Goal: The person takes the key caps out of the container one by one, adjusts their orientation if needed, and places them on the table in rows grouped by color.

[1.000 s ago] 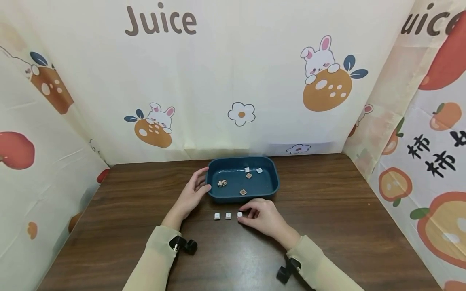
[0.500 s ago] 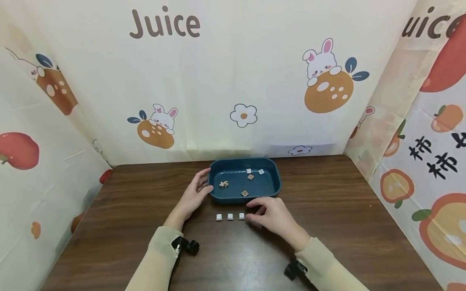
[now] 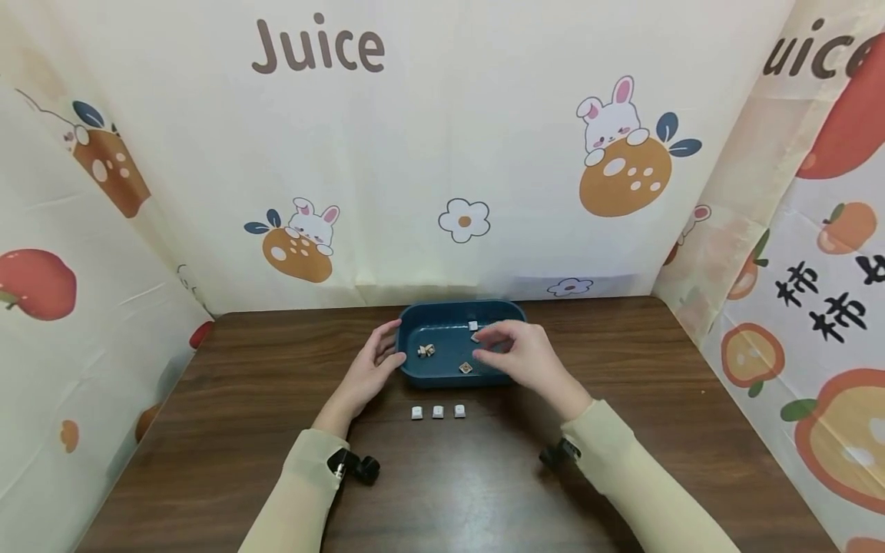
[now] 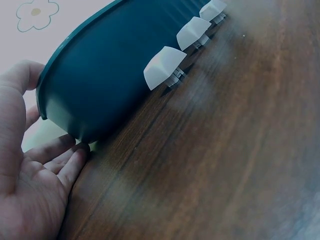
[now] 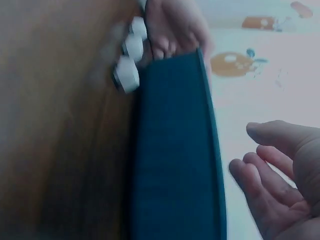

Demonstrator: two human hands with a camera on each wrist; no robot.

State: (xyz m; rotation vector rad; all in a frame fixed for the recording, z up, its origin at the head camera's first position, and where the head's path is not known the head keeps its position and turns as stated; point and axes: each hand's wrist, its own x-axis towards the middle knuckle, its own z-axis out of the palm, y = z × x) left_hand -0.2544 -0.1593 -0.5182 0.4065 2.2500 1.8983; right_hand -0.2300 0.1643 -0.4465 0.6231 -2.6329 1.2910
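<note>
A dark blue tray point(image 3: 442, 381) stands near the table's back edge. My left hand point(image 3: 367, 367) holds its left end, thumb and fingers spread around the end. Over the tray's right part hovers my right hand point(image 3: 528, 355), thumb and fingers apart with nothing between them, as the right wrist view also shows. Inside the tray lie a white keycap point(image 3: 473, 326) and several small brownish pieces point(image 3: 425, 351), their undersides perhaps upward; my right hand covers some contents. In front of the tray, three white keycaps point(image 3: 439, 412) stand in a row, stems down in the left wrist view.
The brown wooden table point(image 3: 442, 491) extends in front and to both sides. Behind it hangs a cream printed curtain point(image 3: 387, 153), close to the tray's far wall. A small black device point(image 3: 359, 467) is strapped at each wrist.
My right hand has let go of the rightmost keycap in the row, then moved up and right to over the tray. My left hand stays at the tray's left end.
</note>
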